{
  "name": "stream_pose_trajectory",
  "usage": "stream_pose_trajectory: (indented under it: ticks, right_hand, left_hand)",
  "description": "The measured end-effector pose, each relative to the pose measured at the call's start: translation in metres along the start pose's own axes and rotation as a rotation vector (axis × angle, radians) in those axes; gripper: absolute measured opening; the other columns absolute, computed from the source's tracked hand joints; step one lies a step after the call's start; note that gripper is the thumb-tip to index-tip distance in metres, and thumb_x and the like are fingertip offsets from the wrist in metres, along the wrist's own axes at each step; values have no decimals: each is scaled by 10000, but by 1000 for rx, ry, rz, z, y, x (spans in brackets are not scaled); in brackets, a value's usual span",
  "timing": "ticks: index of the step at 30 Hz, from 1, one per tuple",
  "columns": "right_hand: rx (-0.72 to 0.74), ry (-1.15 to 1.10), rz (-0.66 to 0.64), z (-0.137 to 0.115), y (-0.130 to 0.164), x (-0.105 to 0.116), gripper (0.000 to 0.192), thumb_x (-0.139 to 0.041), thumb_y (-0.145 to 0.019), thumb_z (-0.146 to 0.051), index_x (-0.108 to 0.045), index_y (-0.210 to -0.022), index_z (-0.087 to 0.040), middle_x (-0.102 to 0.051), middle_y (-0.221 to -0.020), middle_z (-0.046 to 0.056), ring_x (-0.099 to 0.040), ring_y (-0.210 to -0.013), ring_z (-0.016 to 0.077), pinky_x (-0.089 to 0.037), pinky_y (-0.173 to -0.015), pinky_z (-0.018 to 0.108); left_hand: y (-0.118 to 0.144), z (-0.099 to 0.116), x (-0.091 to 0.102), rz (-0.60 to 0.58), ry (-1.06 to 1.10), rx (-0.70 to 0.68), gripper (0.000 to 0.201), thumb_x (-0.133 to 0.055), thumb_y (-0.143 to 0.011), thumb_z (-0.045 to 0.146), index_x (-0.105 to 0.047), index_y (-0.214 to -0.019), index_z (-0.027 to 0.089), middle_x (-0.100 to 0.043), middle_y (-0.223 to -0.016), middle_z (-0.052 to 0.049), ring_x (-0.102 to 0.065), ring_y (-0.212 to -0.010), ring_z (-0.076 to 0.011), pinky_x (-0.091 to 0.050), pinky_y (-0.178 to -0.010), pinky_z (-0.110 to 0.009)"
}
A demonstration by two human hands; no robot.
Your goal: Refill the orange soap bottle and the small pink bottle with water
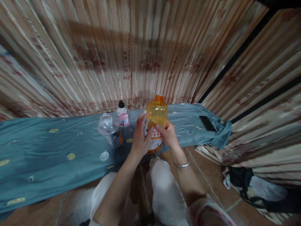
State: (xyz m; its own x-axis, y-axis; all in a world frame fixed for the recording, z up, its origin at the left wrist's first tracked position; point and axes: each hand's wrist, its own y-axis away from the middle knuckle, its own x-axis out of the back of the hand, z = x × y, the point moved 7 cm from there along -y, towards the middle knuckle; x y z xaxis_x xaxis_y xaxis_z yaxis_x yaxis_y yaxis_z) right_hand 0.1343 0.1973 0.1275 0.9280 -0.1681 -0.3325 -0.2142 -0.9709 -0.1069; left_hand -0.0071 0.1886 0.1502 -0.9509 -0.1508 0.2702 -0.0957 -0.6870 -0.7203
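Note:
A see-through orange plastic bottle (157,114) stands upright between my hands at the table's front edge, its neck uncapped and a printed label on its lower part. My right hand (169,135) grips its right side, with the thumb across the front. My left hand (141,135) is closed on a pale cloth (146,124), pressing it to the bottle's left side. The cloth is mostly hidden behind my fingers. To the left are a clear plastic jar (109,130) without its lid and a small clear bottle (122,115) with a black cap and pink label.
A blue-green cloth with yellow pineapple prints covers the long table (47,150). A round whitish lid (104,155) lies near the jar. A black phone (207,123) rests at the right end. Patterned curtains (105,56) hang behind; dark fabric (258,188) lies low on the right.

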Motion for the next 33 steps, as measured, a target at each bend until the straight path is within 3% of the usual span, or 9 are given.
stream_pose_trajectory:
  ticks: [11, 16, 20, 27, 33]
  right_hand:
    - [16, 23, 91, 2, -5, 10, 506, -946, -460, -419, -695, -854, -222, -777, -794, -31, -687, -699, 174, -580, -703, 314]
    - [71, 31, 47, 7, -15, 6, 475, -825, -645, -606, -709, -908, -227, -769, -843, -15, -696, -777, 190, -573, -751, 318]
    - [110, 66, 44, 15, -19, 3, 440, -764, -711, -632, -707, -915, -246, -756, -852, -23, -687, -814, 189, -561, -776, 313]
    - [72, 42, 14, 30, -23, -1, 407, -784, -700, -599, -707, -921, -266, -756, -867, -28, -691, -844, 192, -561, -824, 331]
    - [65, 60, -97, 41, -35, -2, 440, -838, -669, -560, -717, -970, -262, -790, -971, -6, -715, -896, 202, -578, -859, 331]
  left_hand:
    - [8, -21, -7, 41, 72, 197, 477, -552, -966, 495, -460, -1347, 223, -633, -1303, -116, -645, -1185, -212, -533, -1023, -385]
    - [-1, -34, -7, 84, 116, 263, 451, -534, -958, 560, -484, -1281, 249, -658, -1213, -70, -665, -1054, -178, -550, -913, -337]
    - [-4, -43, -5, 122, 147, 306, 464, -528, -947, 600, -507, -1243, 244, -670, -1138, -55, -666, -969, -165, -549, -865, -321]
    - [6, -65, -4, 160, 217, 421, 507, -450, -946, 676, -534, -1195, 242, -671, -1130, -62, -659, -964, -173, -541, -865, -323]
    - [13, -83, -6, 169, 294, 534, 561, -442, -912, 734, -508, -1181, 247, -652, -1128, -69, -655, -1026, -197, -548, -913, -347]
